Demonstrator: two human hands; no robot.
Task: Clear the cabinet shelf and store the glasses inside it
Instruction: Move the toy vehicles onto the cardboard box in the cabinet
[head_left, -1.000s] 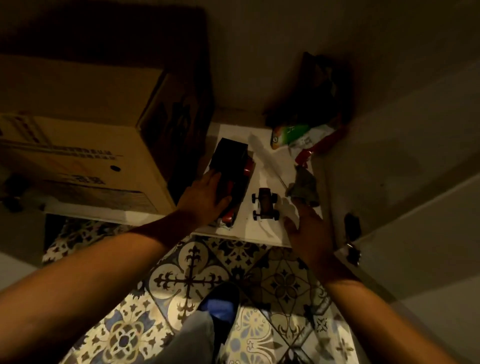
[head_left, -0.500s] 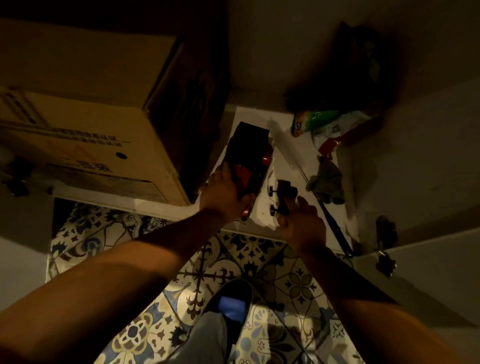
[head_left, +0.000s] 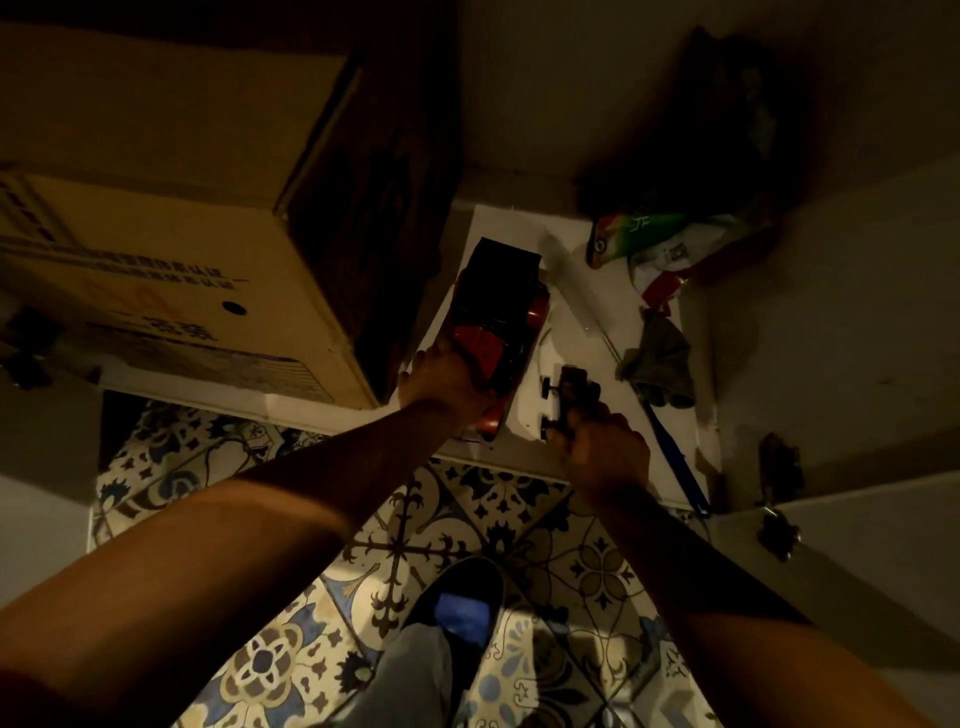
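On the white cabinet shelf (head_left: 576, 332) lies a big red and black toy truck (head_left: 498, 301). My left hand (head_left: 441, 384) grips its near end. Just right of it sits a small dark toy car (head_left: 569, 395) with black wheels, and my right hand (head_left: 605, 452) is closed on its near end. No glasses are visible in this dim view.
A large cardboard box (head_left: 171, 249) fills the shelf's left side. Green and white packets (head_left: 649, 239), a grey rag (head_left: 660, 358) and a blue stick (head_left: 675, 457) lie at the right. The open cabinet door (head_left: 857, 561) stands at the right. Patterned floor tiles (head_left: 405, 551) and my shoe (head_left: 462, 608) are below.
My right hand left the shelf's right edge, moved left and closed on the small toy car. My left hand shifted from resting on the truck to gripping its near end.
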